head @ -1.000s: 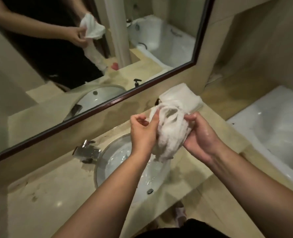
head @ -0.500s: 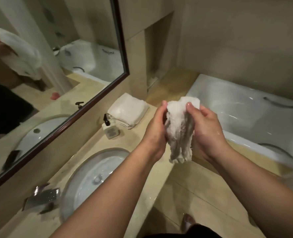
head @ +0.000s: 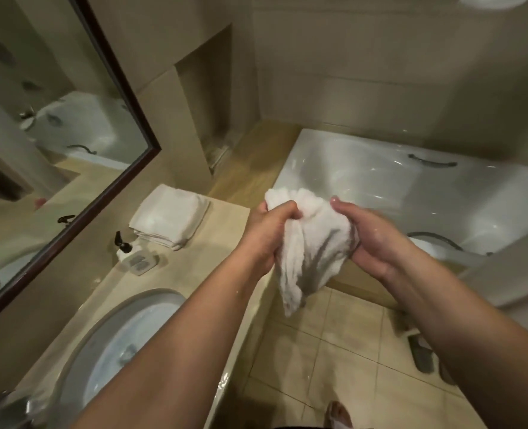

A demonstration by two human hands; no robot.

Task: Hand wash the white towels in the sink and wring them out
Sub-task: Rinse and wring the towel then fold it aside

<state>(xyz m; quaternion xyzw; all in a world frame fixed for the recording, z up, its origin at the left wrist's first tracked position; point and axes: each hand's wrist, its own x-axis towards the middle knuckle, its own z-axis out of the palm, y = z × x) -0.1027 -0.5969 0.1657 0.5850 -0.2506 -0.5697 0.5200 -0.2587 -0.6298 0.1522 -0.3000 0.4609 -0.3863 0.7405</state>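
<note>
Left hand (head: 270,235) and right hand (head: 369,239) gripped wet towel (head: 313,246), frame centre | risk: drips on floor (head: 334,360) outside sink (head: 114,345), slippery tiles

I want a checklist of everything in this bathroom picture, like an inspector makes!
Surface: beige counter with a sink set into it.
Job's things: white towel held up between counter and bathtub, hanging over the tiled floor; folded towels stacked on the counter.
Clutter: pump bottle beside the folded towels.
Hands: left hand grips the towel; right hand holds its other side.
Cables: nothing seen.
Surroundings: mirror, slippers on the floor.
</note>
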